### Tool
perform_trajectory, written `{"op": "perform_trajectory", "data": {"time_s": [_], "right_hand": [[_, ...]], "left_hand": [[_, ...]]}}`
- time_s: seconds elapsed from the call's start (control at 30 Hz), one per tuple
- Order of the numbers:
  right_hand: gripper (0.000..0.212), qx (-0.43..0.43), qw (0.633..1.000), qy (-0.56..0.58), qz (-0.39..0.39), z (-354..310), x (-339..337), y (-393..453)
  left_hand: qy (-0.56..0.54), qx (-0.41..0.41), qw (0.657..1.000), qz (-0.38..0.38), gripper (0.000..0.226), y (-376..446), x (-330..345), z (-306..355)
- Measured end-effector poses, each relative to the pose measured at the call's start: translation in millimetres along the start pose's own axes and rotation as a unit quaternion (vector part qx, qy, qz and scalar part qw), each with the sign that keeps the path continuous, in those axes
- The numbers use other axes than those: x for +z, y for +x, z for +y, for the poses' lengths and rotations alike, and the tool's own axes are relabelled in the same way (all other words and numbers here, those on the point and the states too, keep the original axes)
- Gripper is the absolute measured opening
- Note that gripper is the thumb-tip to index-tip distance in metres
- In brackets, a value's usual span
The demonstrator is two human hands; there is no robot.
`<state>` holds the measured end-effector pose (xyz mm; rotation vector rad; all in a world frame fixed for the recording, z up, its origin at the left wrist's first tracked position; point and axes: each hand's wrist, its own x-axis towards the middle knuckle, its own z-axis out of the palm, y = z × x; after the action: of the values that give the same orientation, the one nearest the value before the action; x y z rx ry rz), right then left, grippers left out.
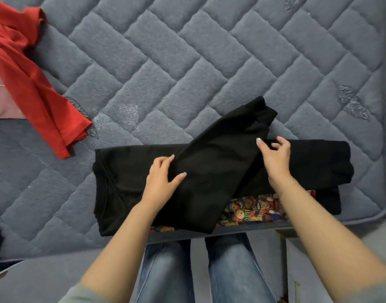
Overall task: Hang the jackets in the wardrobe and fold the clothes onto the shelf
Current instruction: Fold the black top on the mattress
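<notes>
A red garment [28, 68] lies crumpled at the far left of a grey quilted mattress [187, 62], over something pink [1, 90]. Near the mattress's front edge, a black garment [126, 171] lies partly folded, one sleeve angled up to the right. The left hand [163, 182] rests on it, fingers and thumb spread around a fold. The right hand [274, 158] pinches the sleeve's edge with curled fingers. A bear-print fabric [253, 209] peeks from beneath. Blue jeans [170, 270] show below.
</notes>
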<state>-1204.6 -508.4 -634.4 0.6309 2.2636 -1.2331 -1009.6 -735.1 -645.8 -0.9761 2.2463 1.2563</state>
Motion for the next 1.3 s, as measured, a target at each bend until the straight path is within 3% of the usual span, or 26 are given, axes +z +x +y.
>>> {"op": "perform_trajectory", "data": {"time_s": [0.07, 0.17, 0.23, 0.33, 0.43, 0.5, 0.6, 0.63, 0.7, 0.77, 0.83, 1.0, 1.2, 1.3], "right_hand": [[0.069, 0.077, 0.991, 0.064, -0.089, -13, 0, 23], [0.046, 0.108, 0.963, 0.095, -0.228, -24, -1, 37], [0.035, 0.092, 0.953, 0.146, -0.25, -23, -12, 29], [0.03, 0.03, 0.953, 0.237, -0.189, -8, -48, 2], [0.038, -0.01, 0.961, 0.262, -0.091, 18, -100, -23], [0.041, -0.018, 0.965, 0.262, -0.014, 35, -134, -29], [0.035, 0.007, 0.97, 0.234, 0.058, 59, -166, -16], [0.035, 0.023, 0.975, 0.212, 0.066, 66, -171, -8], [0.039, 0.056, 0.982, 0.17, 0.054, 82, -172, 11], [0.039, 0.081, 0.982, 0.164, 0.049, 91, -166, 23], [0.036, 0.08, 0.98, 0.167, 0.071, 96, -162, 28], [0.057, 0.08, 0.969, 0.218, 0.087, 96, -153, 17], [0.034, 0.078, 0.953, 0.292, -0.001, 86, -165, 28], [0.047, 0.117, 0.963, 0.238, 0.054, 83, -167, 37]], "left_hand": [[-0.033, -0.043, 0.999, 0.0, 0.052, 3, 3, 4], [-0.065, -0.057, 0.994, -0.063, 0.019, 6, -6, 5], [-0.083, -0.044, 0.988, -0.122, 0.011, 6, -19, 8], [-0.143, -0.021, 0.965, -0.219, 0.012, 3, -40, 24], [-0.102, 0.019, 0.958, -0.269, 0.01, 15, -40, 64], [-0.035, 0.073, 0.965, -0.248, 0.006, 32, -21, 95], [0.111, 0.154, 0.972, -0.14, 0.001, 59, 30, 139], [0.179, 0.187, 0.961, -0.101, 0.015, 65, 47, 148], [0.306, 0.215, 0.922, -0.097, 0.052, 68, 79, 151], [0.371, 0.199, 0.899, -0.12, 0.072, 63, 101, 141], [0.386, 0.2, 0.895, -0.105, 0.071, 52, 118, 125], [0.378, 0.163, 0.909, -0.067, 0.075, 18, 124, 80], [0.373, 0.021, 0.923, -0.094, 0.083, -16, 127, 24], [0.352, 0.0, 0.931, -0.092, 0.084, -19, 127, 27]]}}
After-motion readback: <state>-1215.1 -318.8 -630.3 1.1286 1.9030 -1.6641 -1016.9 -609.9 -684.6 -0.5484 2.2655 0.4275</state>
